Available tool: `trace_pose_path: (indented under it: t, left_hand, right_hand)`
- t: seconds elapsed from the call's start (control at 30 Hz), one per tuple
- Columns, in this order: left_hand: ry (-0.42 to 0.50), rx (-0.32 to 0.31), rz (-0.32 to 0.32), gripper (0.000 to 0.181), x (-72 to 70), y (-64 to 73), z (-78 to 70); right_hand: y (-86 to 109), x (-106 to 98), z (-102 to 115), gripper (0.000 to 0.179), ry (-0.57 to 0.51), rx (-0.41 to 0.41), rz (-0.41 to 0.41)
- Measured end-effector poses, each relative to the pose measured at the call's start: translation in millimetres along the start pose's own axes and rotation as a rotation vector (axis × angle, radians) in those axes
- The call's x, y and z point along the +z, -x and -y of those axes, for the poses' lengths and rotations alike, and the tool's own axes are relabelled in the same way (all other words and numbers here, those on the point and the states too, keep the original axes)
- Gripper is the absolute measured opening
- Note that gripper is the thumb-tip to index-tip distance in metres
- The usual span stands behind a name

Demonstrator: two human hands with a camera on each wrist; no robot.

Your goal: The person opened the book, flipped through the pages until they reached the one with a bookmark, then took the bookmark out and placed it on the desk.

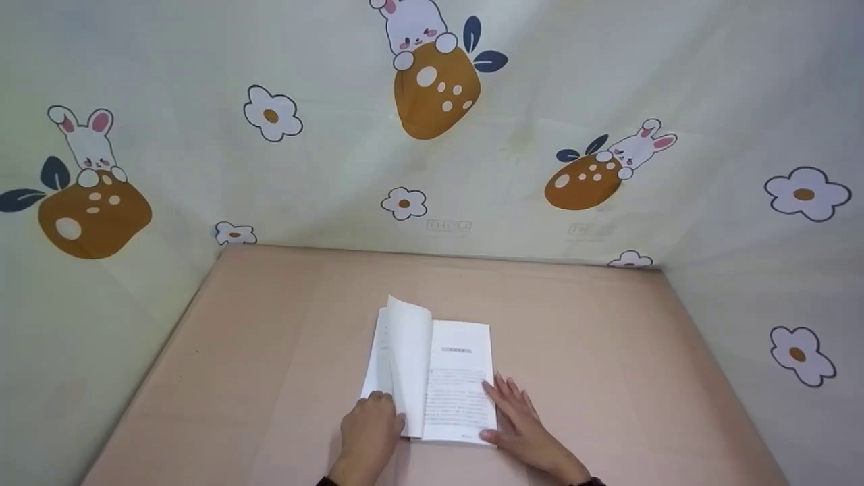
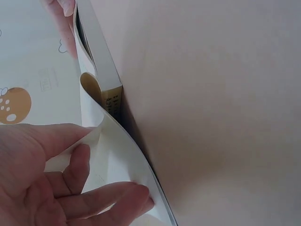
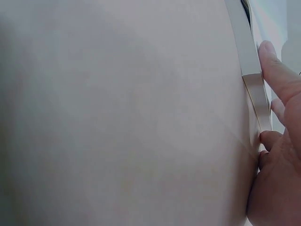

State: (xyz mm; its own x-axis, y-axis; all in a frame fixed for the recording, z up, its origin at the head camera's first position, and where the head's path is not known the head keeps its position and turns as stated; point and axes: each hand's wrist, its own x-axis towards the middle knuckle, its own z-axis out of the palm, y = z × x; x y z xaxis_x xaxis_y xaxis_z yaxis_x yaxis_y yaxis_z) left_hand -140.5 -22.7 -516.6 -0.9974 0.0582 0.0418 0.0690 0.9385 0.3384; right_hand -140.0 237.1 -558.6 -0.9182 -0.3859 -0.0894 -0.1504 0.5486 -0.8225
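A book (image 1: pixel 459 391) lies spread on the table, with printed text on its right page. One leaf (image 1: pixel 409 358) stands curved up over the left side, its top corner raised. My left hand (image 1: pixel 370 428) is at the book's lower left; in the left wrist view its thumb and curled forefinger pinch the edge of a page (image 2: pixel 101 129), while other fingers rest on the paper below. My right hand (image 1: pixel 523 428) rests along the right edge, thumb on the lower page corner and fingers spread. Its fingertips touch the page block (image 3: pixel 244 52) in the right wrist view.
The book is on a table (image 1: pixel 270 351) with a pinkish-beige cover. Pale cloth walls (image 1: pixel 324 182) printed with rabbits and flowers rise at the back and on both sides.
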Motion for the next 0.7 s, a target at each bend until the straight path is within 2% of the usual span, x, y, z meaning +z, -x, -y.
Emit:
trace_pose_path:
  t: [0.23, 0.47, 0.6, 0.7]
  left_hand:
    - [0.022, 0.007, 0.005, 0.050, 0.1, -3.5, 2.6]
    - [0.081, -0.034, 0.013, 0.074, -0.5, -5.1, -0.3]
    - [0.065, -0.021, -0.021, 0.094, -1.2, -4.5, -1.7]
    - [0.039, -0.002, -0.049, 0.101, -0.6, -4.7, -2.0]
  right_hand:
    - [-0.9, 1.1, -3.4, 0.069, 0.023, 0.004, -0.017]
    - [-1.6, 1.7, -3.9, 0.070, 0.024, 0.015, -0.019]
    - [-2.6, 1.6, -3.1, 0.070, 0.025, 0.053, -0.013]
    - [-2.6, 1.3, -2.1, 0.070, 0.021, 0.063, -0.006]
